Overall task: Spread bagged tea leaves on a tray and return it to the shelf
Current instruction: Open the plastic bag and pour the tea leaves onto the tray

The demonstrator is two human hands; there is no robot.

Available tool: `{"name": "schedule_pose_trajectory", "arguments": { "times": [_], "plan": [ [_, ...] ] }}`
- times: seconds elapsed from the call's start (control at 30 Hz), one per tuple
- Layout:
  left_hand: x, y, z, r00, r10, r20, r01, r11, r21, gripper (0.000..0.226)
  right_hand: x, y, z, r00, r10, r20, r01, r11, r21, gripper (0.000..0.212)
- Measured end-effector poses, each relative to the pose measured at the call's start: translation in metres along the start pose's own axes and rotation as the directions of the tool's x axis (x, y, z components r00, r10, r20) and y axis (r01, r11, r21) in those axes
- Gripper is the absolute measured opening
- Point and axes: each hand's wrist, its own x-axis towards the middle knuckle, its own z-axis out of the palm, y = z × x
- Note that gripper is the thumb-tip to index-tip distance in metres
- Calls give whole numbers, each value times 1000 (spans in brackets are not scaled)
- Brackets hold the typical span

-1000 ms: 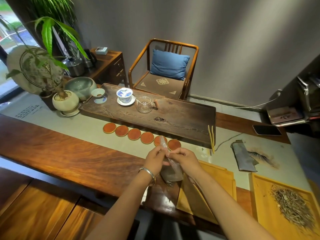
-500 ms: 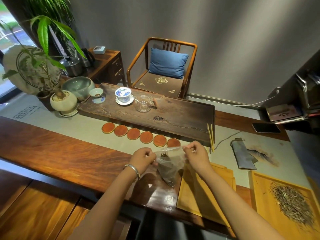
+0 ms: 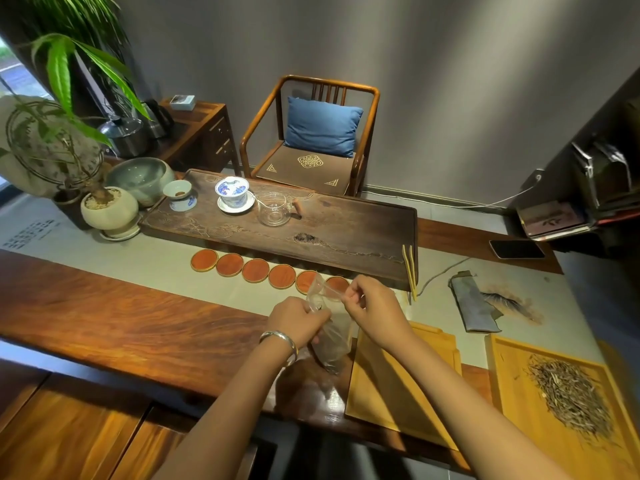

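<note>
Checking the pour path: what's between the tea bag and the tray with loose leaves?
Head view: an empty wooden tray lies between the tea bag and the leaf-covered tray.

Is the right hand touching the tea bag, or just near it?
Touching. The head view shows the right hand pinching the top edge of the clear bag, while the left hand grips it lower down.

A grey wall (image 3: 450,81) is seen across the top, streaked with soft light. A wooden armchair (image 3: 311,133) with a blue cushion (image 3: 322,126) is placed at 12 o'clock. A dark side cabinet (image 3: 204,129) is set at 10 o'clock, with a window (image 3: 14,71) at 9 o'clock. A pale floor (image 3: 450,213) is glimpsed behind the long wooden table (image 3: 121,323).
</note>
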Motion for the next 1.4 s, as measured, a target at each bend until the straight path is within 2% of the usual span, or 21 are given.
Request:
{"name": "schedule_pose_trajectory", "arguments": {
  "times": [0.17,0.23,0.33,0.4,0.47,0.5,0.57,0.6,0.67,0.7,0.73,0.77,0.8,0.87,0.93,1.0,1.07,1.17,1.27,1.33,1.4],
  "plan": [
    [7,-8,-13,999,3,-37,0,996,87,37,-1,17,-14,978,152,-145,-150,988,27,10],
    [10,-10,-18,998,21,-67,-16,996,87,36,-3,24,-21,948,278,-152,-255,954,156,11],
    [13,-7,-15,998,42,-55,-41,999,14,33,-10,27,-23,919,393,4,-348,808,474,24],
    [15,-3,-11,998,52,-25,-53,998,-30,36,-22,35,-20,902,409,138,-408,702,584,28],
    [17,0,-8,998,57,8,-57,997,-61,48,-38,49,-13,911,348,221,-412,759,503,25],
    [17,0,-8,998,56,18,-55,996,-68,58,-46,54,-7,912,300,280,-400,802,443,36],
    [19,-8,-11,999,38,-27,-40,996,-77,71,-56,60,9,891,237,387,-385,845,372,75],
    [21,-16,-12,997,25,-74,-31,996,-81,65,-57,60,18,885,212,414,-369,862,347,90],
    [27,-38,-11,992,16,-129,-22,999,-45,31,-53,60,34,889,182,420,-299,926,232,105],
    [28,-49,-10,996,19,-84,-18,1000,13,12,-51,59,40,889,190,416,-280,945,167,111],
    [30,-60,-6,1000,13,7,-14,997,81,15,-48,59,46,884,215,416,-295,946,138,114],
    [33,-72,2,993,1,117,-15,992,123,33,-47,60,52,858,279,431,-381,909,170,110],
    [37,-82,11,979,-9,204,-16,993,120,47,-45,61,59,819,352,454,-501,825,263,101],
    [41,-90,27,956,6,293,-21,999,48,59,-45,62,73,760,428,489,-641,616,457,77],
    [45,-91,41,949,33,314,-16,998,-55,57,-44,63,85,759,483,436,-647,484,590,59],
    [51,-88,50,953,53,300,8,980,-199,51,-44,61,88,783,506,362,-585,401,705,53],
    [56,-84,55,965,66,254,18,949,-315,47,-44,60,87,811,492,316,-529,387,755,58],
    [64,-81,54,976,93,195,-16,931,-365,45,-47,62,71,854,436,284,-477,440,760,58],
    [64,-70,53,950,80,303,69,890,-451,72,-49,69,44,881,409,237,-444,541,715,47],
    [60,-58,55,904,93,417,123,878,-463,83,-49,74,25,853,471,227,-476,522,707,46],
    [53,-46,60,858,134,495,137,871,-472,85,-51,79,9,824,519,226,-508,501,701,41]
  ]
}}
